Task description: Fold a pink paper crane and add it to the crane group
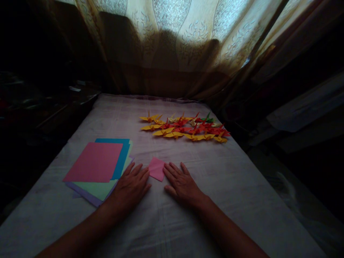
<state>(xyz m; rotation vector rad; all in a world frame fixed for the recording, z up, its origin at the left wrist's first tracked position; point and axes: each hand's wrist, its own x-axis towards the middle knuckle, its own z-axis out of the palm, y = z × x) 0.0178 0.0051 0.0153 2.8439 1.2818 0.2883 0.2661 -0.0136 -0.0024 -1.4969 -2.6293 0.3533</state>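
A small folded piece of pink origami paper (156, 169) lies flat on the cloth-covered table, one corner pointing toward me. My left hand (131, 187) rests palm down on its left, the fingertips at the paper's left corner. On the other side my right hand (183, 185) also lies flat, its index fingertip at the right corner. Both hands have their fingers stretched out and grasp nothing. Left of my left hand is a pile of square paper sheets, with a pink sheet (94, 162) on top and a blue sheet (118, 163) beneath; green and purple sheets stick out below.
Several folded paper cranes (185, 129) in yellow, red, green and cream stand in rows toward the table's far right. The pale checked tablecloth (231, 200) covers the tabletop. A patterned curtain (166, 46) hangs behind it, lit from outside. Both sides of the room are dark.
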